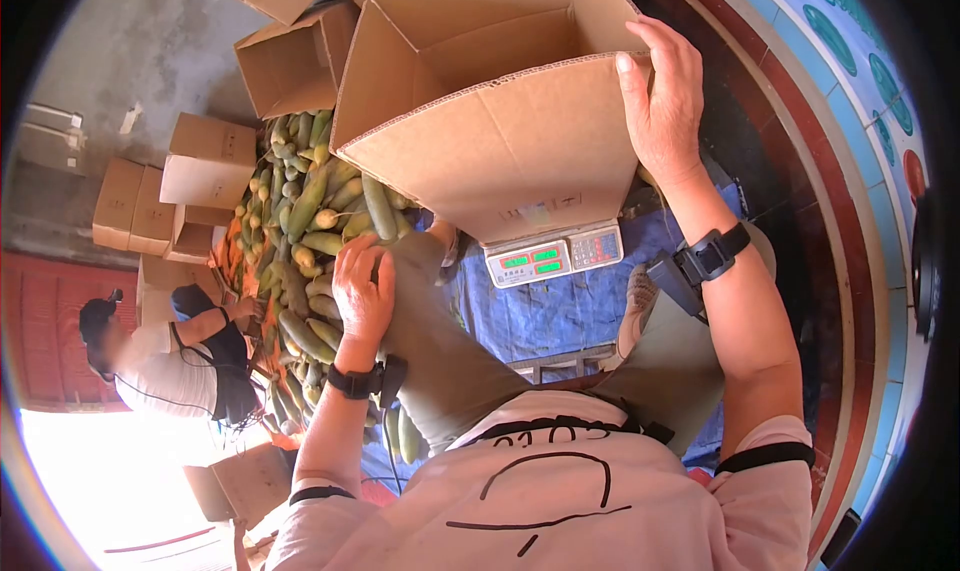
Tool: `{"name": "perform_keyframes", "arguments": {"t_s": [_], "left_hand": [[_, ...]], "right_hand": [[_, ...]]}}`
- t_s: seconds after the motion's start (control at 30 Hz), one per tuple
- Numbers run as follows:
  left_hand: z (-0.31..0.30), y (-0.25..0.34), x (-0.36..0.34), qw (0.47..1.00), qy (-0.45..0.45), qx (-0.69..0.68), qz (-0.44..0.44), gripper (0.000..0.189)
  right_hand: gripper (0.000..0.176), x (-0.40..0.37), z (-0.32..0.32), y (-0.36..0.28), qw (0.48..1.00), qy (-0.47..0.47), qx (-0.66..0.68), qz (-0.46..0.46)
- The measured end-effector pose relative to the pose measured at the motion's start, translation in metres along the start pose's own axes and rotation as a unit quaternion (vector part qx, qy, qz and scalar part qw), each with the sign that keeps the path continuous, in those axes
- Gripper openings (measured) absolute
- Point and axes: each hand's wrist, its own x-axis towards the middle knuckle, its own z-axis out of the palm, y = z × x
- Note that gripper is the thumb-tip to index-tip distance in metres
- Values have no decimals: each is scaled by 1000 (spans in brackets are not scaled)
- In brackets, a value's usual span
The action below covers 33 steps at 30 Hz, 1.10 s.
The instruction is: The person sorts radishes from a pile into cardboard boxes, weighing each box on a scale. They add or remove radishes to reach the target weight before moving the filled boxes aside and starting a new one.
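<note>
A large cardboard box [500,151] with its top open stands on a digital scale [550,259], whose display glows red and green. My right hand [665,96] holds the box's right upper edge, thumb on the near wall and fingers over the rim. My left hand [363,289] is beside my left knee, fingers loosely bent and slightly apart, with nothing in them. Beyond it lies a big heap of long green and yellowish gourd-like vegetables [310,206], which look like large cucumbers. The bottom of the box is hidden from me.
A blue tarp [520,321] lies under the scale. Several other cardboard boxes [210,161] stand at the left and behind the heap. Another person [170,366] bends over the heap's left side with a hand at the vegetables. A tiled wall edge [850,121] curves along the right.
</note>
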Motion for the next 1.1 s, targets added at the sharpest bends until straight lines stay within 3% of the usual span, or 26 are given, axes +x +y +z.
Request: {"name": "perform_keyframes", "arguments": {"t_s": [0.6, 1.1], "left_hand": [[9, 9, 5, 999, 22, -24, -13, 10], [29, 33, 22, 984, 78, -162, -14, 12]], "right_hand": [[31, -2, -2, 0, 1000, -9, 4, 9], [31, 1, -6, -6, 996, -87, -7, 27]]}}
